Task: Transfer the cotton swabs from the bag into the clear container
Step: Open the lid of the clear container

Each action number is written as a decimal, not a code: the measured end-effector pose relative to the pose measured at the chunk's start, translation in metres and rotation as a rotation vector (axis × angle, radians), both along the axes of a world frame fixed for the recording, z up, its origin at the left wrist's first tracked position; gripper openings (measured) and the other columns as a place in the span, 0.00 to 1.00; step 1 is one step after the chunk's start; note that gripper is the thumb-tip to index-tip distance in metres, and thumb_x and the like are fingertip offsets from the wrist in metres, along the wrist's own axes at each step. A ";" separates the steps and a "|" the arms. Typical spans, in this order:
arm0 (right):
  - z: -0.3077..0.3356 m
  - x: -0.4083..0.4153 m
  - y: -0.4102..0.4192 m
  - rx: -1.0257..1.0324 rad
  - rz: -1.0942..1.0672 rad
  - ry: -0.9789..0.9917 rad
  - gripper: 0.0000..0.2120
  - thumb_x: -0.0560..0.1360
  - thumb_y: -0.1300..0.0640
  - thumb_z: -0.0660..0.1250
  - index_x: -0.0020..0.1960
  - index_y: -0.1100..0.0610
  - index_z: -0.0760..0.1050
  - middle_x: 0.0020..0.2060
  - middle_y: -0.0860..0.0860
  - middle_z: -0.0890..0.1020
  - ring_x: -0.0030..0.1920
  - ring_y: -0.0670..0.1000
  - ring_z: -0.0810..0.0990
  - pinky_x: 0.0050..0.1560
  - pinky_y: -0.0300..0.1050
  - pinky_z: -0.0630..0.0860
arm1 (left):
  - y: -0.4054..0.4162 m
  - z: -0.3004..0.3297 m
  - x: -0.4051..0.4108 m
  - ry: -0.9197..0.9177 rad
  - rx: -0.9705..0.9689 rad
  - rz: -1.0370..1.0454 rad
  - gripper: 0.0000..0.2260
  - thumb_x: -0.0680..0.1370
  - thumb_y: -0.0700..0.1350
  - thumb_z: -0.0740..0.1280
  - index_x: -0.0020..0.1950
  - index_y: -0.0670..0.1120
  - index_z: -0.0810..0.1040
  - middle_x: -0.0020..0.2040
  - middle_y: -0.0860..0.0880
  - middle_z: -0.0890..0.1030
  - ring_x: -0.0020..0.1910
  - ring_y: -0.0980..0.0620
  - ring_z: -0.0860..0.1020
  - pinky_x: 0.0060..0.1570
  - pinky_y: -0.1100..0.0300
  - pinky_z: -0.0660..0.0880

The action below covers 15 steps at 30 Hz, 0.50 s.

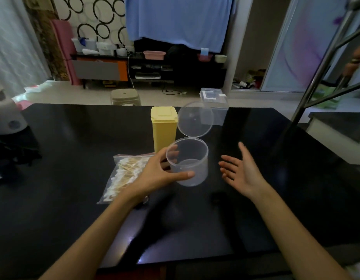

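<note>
The left hand (154,174) curls around the clear container (188,162), thumb across its near wall and fingers behind its far side. The right hand (238,170) hovers just right of the container, palm turned inward, fingers spread and straight, holding nothing. The container stands upright on the black table (74,199), mouth upward, its hinged lid (195,119) swung open and standing behind it. Just left of the container lies the bag (124,176) of cotton swabs (122,174), flat, its long axis running from the container's far left toward the near left. A yellow box (164,128) stands directly behind the container's left side. Bare tabletop extends in front of the container and to its right.
</note>
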State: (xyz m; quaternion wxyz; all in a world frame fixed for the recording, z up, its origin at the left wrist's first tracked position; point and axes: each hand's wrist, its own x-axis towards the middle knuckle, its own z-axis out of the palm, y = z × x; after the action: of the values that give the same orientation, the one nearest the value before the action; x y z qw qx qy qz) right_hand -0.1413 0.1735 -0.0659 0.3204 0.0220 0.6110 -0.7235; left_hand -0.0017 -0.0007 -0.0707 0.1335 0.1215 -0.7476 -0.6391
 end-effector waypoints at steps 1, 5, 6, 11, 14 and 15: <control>0.000 0.003 -0.003 0.030 0.067 0.055 0.29 0.74 0.35 0.57 0.58 0.58 0.75 0.49 0.55 0.80 0.46 0.51 0.78 0.43 0.43 0.73 | 0.001 -0.005 -0.007 0.002 -0.018 0.052 0.40 0.62 0.44 0.80 0.71 0.51 0.67 0.64 0.52 0.75 0.60 0.56 0.76 0.54 0.63 0.77; 0.001 0.015 -0.015 0.177 0.284 0.350 0.18 0.77 0.41 0.58 0.59 0.51 0.75 0.53 0.50 0.81 0.53 0.48 0.79 0.49 0.43 0.74 | 0.010 -0.031 -0.035 -0.002 -0.086 0.155 0.43 0.55 0.53 0.82 0.68 0.52 0.69 0.59 0.58 0.77 0.57 0.60 0.76 0.58 0.56 0.76; 0.000 0.017 -0.017 0.234 0.266 0.394 0.17 0.78 0.43 0.59 0.61 0.51 0.73 0.54 0.50 0.79 0.52 0.48 0.78 0.47 0.42 0.73 | 0.011 -0.037 -0.039 -0.022 -0.083 0.156 0.44 0.53 0.57 0.81 0.67 0.53 0.69 0.60 0.57 0.77 0.58 0.59 0.76 0.59 0.54 0.76; -0.010 0.005 -0.006 0.374 0.137 0.405 0.12 0.80 0.55 0.60 0.62 0.55 0.71 0.55 0.53 0.78 0.48 0.48 0.79 0.36 0.36 0.72 | 0.024 -0.050 -0.057 -0.090 0.073 -0.003 0.30 0.60 0.56 0.80 0.57 0.59 0.71 0.60 0.54 0.79 0.57 0.58 0.78 0.58 0.58 0.76; -0.013 -0.003 0.000 0.378 0.126 0.411 0.11 0.79 0.56 0.61 0.61 0.55 0.71 0.55 0.54 0.78 0.48 0.48 0.79 0.36 0.36 0.73 | 0.026 -0.045 -0.062 -0.132 0.118 0.022 0.25 0.69 0.58 0.72 0.62 0.54 0.71 0.60 0.52 0.78 0.54 0.60 0.77 0.48 0.65 0.75; -0.015 -0.005 0.000 0.378 0.123 0.412 0.11 0.78 0.56 0.62 0.60 0.55 0.72 0.55 0.54 0.78 0.48 0.48 0.79 0.37 0.36 0.73 | 0.026 -0.045 -0.062 -0.148 0.104 0.041 0.24 0.71 0.57 0.71 0.64 0.52 0.71 0.61 0.52 0.78 0.53 0.60 0.77 0.47 0.66 0.74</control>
State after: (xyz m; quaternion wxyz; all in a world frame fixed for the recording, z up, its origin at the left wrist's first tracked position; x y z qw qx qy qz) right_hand -0.1463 0.1732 -0.0807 0.2233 -0.1032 0.7876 -0.5650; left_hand -0.0638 0.0250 -0.1155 0.0843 0.1904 -0.7185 -0.6636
